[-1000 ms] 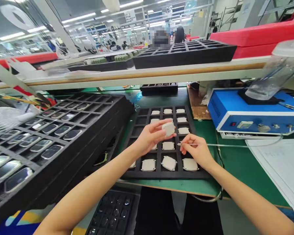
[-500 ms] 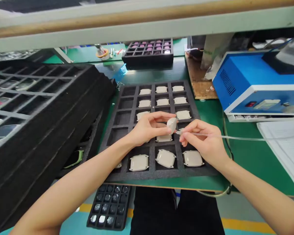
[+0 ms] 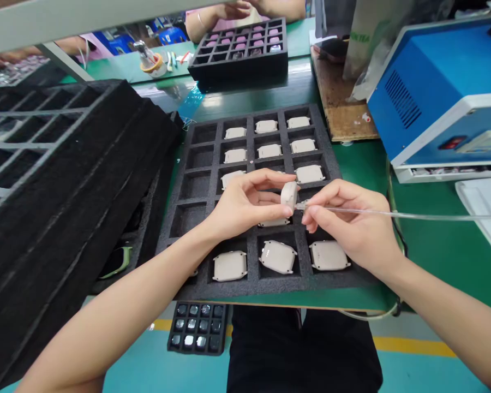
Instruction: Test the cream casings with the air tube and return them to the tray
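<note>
Between the fingertips and thumb of my left hand (image 3: 249, 203) stands a small beige watch case (image 3: 288, 194), turned edge-on. My right hand (image 3: 354, 215) pinches the end of a thin clear tube (image 3: 429, 216). The tube's pale tip points left and meets, or nearly meets, the lower right side of the case. Below both hands lies a black foam tray (image 3: 265, 287) with similar beige cases in many of its compartments, including a tilted case (image 3: 277, 257) near the front. My hands hide some middle compartments.
Stacked black foam trays (image 3: 85, 180) rise at the left. A blue machine (image 3: 429, 82) stands at the right beside white papers (image 3: 486, 210). Farther back is a tray of pink pieces (image 3: 237, 68), near another person's arms (image 3: 213, 19). A small tray (image 3: 198, 327) sits below the table edge.
The view has shifted, bringing another person's arms into sight at the back. The watch case has turned a little in my left fingers. Both hands keep their holds.
</note>
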A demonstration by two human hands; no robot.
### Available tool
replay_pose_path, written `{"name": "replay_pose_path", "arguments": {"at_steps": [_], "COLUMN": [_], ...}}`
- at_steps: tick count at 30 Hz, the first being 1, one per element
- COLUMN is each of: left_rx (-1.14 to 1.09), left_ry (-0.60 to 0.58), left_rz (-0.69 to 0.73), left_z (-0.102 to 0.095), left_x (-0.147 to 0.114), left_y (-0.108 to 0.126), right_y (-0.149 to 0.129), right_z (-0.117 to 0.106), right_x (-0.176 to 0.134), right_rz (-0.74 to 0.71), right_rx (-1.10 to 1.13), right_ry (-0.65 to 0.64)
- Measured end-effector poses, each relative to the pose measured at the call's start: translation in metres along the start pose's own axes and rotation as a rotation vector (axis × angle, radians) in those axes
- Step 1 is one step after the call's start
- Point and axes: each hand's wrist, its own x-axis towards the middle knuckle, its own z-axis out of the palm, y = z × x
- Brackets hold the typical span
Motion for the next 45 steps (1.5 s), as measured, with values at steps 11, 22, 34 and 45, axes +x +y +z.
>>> {"name": "replay_pose_path", "arguments": {"at_steps": [11,22,34,45], "left_rx": [0.018,0.019,0.037,0.056], "left_ry": [-0.017,-0.021,-0.011,-0.021], "left_rz": [0.017,0.018,0.008,-0.044], "left_z": [-0.0009,-0.0008,-0.0006,-0.0013], "left_x": [0.0,0.0,0.0005,0.0027], "left_y": [-0.0008,-0.0006,-0.0025,0.0023], "right_y": [0.0012,0.0013,0.0014,0.0095], "right_z": [0.0,-0.0004,-0.0003,0.0046], "right_x": [-0.0001,-0.0003,0.0007,0.0056], "right_rz": [-0.01,-0.01,0.009,0.107], "right_rx": [0.002,-0.02,-0.006,0.196], "right_ry": [-0.007,-0.001,-0.007,-0.019]}}
